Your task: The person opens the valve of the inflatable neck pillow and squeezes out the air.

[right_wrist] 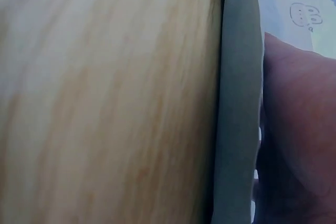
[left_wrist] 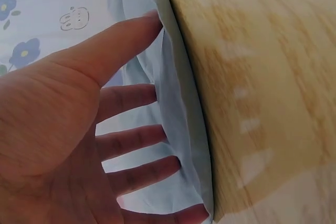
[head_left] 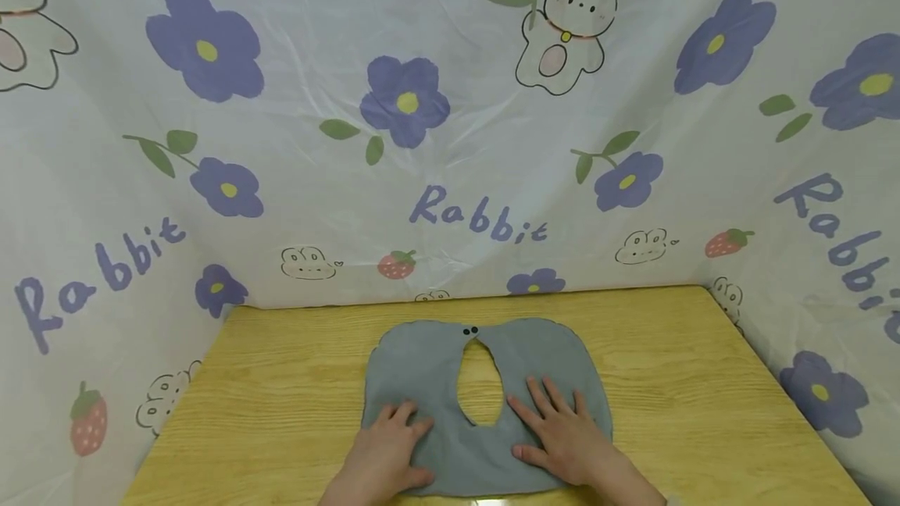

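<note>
A grey cloth bib [head_left: 436,451] lies spread on the wooden table, with an oval neck hole in its middle and two dark snaps at the top. On its lower left part rests my left hand [head_left: 387,447], fingers apart and slightly bent. My right hand [head_left: 566,440] lies on the lower right part with the fingers spread. In the left wrist view, the left hand's thumb and fingertips touch the bib [left_wrist: 184,87] near its edge. The right wrist view shows the bib's edge [right_wrist: 239,98] and part of the right hand [right_wrist: 302,114]; its fingers are mostly hidden there.
The wooden table [head_left: 281,381] extends to both sides of the bib. A white curtain [head_left: 316,201] printed with rabbits, purple flowers and strawberries hangs behind the table and along its left and right sides.
</note>
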A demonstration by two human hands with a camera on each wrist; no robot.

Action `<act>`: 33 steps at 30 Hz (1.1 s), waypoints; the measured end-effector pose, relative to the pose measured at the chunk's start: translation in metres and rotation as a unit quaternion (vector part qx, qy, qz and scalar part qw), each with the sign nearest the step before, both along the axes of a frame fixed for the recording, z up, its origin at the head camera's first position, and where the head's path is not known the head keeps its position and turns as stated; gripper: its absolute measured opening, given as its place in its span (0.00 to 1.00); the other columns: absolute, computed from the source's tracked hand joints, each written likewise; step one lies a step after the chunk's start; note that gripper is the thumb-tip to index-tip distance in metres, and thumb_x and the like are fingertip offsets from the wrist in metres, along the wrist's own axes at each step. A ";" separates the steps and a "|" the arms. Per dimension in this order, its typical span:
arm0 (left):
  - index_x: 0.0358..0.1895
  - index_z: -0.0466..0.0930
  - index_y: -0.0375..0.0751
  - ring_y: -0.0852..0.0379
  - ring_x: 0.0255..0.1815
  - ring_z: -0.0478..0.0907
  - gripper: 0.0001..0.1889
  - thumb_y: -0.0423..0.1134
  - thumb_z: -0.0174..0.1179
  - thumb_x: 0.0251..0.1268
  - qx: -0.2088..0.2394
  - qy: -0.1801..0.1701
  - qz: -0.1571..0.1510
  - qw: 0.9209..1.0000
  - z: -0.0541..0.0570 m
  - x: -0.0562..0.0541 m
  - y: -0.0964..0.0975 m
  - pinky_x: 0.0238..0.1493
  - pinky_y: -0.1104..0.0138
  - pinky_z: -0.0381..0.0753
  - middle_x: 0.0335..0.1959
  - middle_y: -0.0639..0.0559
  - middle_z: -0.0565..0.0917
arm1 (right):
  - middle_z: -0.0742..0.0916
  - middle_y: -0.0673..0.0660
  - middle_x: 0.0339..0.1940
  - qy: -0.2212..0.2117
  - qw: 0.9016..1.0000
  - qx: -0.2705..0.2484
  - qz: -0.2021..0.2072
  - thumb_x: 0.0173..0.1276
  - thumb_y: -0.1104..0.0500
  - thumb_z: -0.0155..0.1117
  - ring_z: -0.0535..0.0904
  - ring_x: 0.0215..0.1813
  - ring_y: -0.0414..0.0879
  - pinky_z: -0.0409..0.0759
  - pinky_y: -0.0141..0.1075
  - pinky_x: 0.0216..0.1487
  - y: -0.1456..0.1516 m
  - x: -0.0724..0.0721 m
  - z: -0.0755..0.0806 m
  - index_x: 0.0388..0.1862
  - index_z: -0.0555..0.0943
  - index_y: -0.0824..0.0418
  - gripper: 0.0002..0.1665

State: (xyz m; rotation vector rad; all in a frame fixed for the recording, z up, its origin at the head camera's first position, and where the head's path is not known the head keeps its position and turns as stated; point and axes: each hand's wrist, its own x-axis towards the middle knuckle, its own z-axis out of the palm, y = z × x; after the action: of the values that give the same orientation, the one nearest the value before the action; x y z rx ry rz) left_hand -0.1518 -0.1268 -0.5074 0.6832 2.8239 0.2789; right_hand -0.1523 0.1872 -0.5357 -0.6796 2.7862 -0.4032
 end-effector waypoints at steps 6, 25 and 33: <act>0.60 0.85 0.47 0.37 0.57 0.74 0.34 0.58 0.79 0.49 -0.004 -0.002 0.002 1.000 -0.001 0.001 0.001 0.39 0.39 0.82 0.59 0.43 0.76 | 0.61 0.67 0.82 -0.005 1.000 -0.009 -0.001 0.75 0.27 0.48 0.52 0.81 0.69 0.53 0.78 0.66 0.000 0.000 -0.001 0.82 0.64 0.50 0.46; 0.63 0.83 0.66 0.53 0.61 0.76 0.18 0.50 0.66 0.72 -0.005 0.120 -0.207 0.971 0.002 0.013 0.030 0.41 0.59 0.84 0.60 0.57 0.79 | 0.68 0.56 0.80 0.148 0.976 0.033 0.155 0.85 0.36 0.35 0.64 0.78 0.55 0.75 0.63 0.61 -0.027 0.043 -0.006 0.82 0.63 0.48 0.35; 0.65 0.81 0.67 0.53 0.61 0.74 0.20 0.52 0.65 0.72 -0.018 0.099 -0.211 0.972 -0.014 0.011 0.029 0.40 0.58 0.83 0.63 0.56 0.77 | 0.68 0.55 0.80 0.190 0.966 0.052 0.169 0.82 0.32 0.33 0.65 0.77 0.55 0.80 0.58 0.56 -0.027 0.047 -0.020 0.80 0.66 0.48 0.38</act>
State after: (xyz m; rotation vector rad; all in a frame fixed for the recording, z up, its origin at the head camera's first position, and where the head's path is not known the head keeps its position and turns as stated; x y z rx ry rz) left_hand -0.1405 -0.0974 -0.5210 1.3395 2.7567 0.0865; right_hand -0.1053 0.1604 -0.5556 -1.2998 2.9213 -0.0600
